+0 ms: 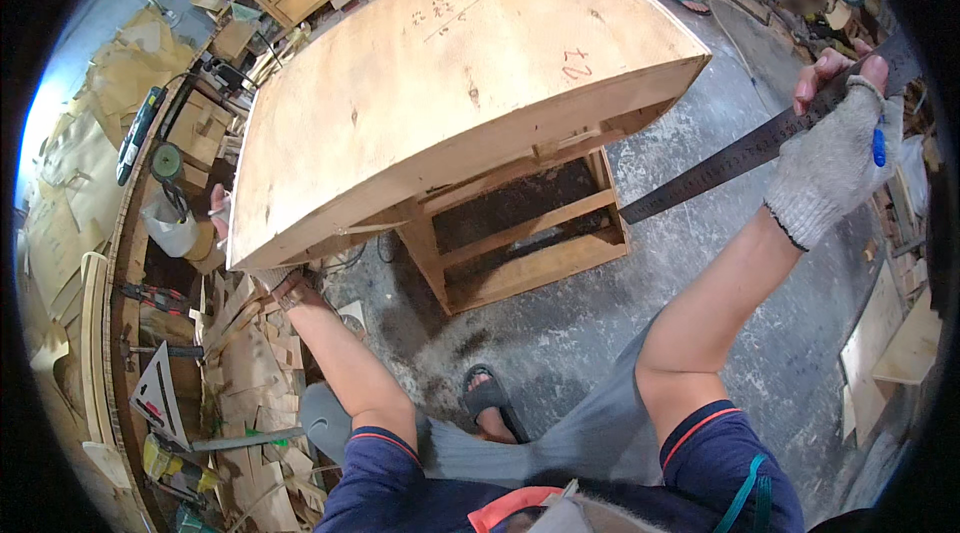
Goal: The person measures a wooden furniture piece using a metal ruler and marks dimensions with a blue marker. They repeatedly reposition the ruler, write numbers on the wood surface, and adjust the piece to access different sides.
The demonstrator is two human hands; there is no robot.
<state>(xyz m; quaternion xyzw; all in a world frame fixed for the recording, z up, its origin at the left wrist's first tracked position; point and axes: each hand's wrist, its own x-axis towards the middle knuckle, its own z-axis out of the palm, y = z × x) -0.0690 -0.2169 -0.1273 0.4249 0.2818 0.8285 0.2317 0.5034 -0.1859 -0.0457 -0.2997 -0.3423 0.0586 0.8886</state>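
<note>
Head view, only angle there is. The right hand (835, 158), in a knit work glove, has its fingers (815, 73) curled shut around one end of a long dark metal ruler (735, 158). From those fingers the ruler slants down and away toward the wooden cabinet frame (520, 233), its far tip ending right by the frame's near corner post; whether it touches is hard to say.

The left hand (285, 288) is mostly tucked under the near lower corner of the big plywood panel (450, 93) lying on top of the frame. Looks like it's steadying that edge, but the fingers are hidden, so can't tell if they're clamped or just resting.

Progress-wise: panel already sits on the frame and has some pencil marks on its face, so some layout seems done. The ruler isn't laid on the panel yet.

Scrap wood (245, 363) is piled just below the left fingers.
</note>
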